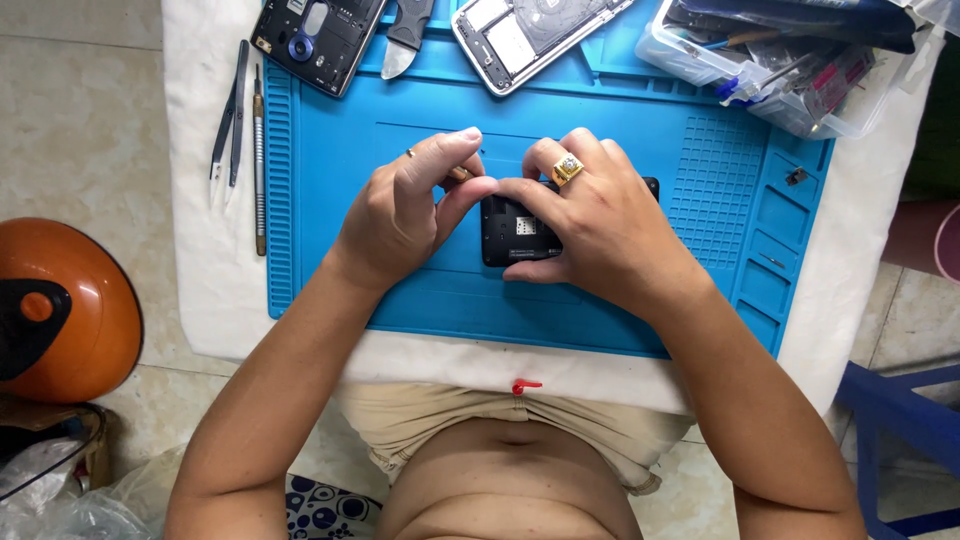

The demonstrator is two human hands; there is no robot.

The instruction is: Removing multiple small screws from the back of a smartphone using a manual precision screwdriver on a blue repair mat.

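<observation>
A small black device [515, 232] with its back off lies on the blue work mat [400, 300]. My right hand [590, 225], with a gold ring on one finger, covers its right half and holds it down. My left hand [405, 210] sits at the device's left end, thumb and forefinger pinched together just above its top left corner. Whether a small part is between those fingertips is hidden. Most of the device is under my fingers.
Tweezers [228, 115] and a thin screwdriver [259, 160] lie left of the mat on white cloth. An opened black phone body [315, 40], a silver opened device [530, 35] and a clear parts box [790, 70] line the far edge. An orange helmet [60, 310] sits on the floor at left.
</observation>
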